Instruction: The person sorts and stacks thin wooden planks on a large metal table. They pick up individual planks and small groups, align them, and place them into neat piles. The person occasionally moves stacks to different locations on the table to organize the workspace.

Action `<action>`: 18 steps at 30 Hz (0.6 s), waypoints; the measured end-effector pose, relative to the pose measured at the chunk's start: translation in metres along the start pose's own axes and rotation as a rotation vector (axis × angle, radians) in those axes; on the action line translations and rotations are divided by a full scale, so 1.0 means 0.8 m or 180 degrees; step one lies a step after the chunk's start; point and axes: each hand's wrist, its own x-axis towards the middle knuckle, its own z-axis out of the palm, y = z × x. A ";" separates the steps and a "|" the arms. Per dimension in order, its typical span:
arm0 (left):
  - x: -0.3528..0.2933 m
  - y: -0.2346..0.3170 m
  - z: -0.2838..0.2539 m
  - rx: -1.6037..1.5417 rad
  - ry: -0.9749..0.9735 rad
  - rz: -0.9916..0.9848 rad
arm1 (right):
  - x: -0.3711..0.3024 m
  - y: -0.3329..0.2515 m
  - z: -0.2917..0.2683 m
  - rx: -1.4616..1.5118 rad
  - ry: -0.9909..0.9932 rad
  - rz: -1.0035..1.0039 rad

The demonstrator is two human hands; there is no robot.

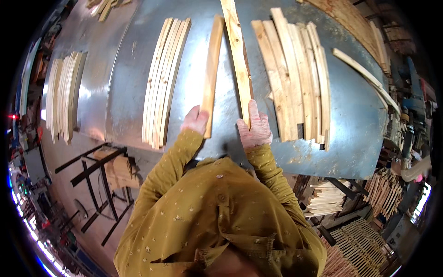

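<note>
My left hand [195,121] is closed round the near end of a wooden strip [213,74], its fingers wrapped over the edge. A second, longer knotty strip [238,55] lies to the right of it, slanting away across the metal tabletop. At that strip's near end is my right hand [255,128], thumb on one side and fingers along the other. Left of my hands is a row of narrow strips [166,83]. To the right, several wider strips [291,78] lie side by side with uneven ends.
A grey metal table [124,83] spans the front. Pale strips [64,97] are grouped at its left. One loose strip [364,76] lies at the far right beside a board [348,23]. Below stand a black metal frame [94,184] and stacked wood [325,198].
</note>
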 end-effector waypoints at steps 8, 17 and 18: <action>-0.018 -0.036 -0.036 0.0802 0.0538 -0.0071 | 0.273 -0.016 -0.024 0.0214 0.0573 -0.0241; -0.005 -0.078 -0.050 0.1963 0.1483 0.0935 | 0.333 -0.061 -0.030 0.0051 0.0312 0.0350; -0.008 -0.077 -0.058 0.2047 0.1542 0.0929 | 0.312 -0.057 -0.027 0.0048 0.0168 0.0391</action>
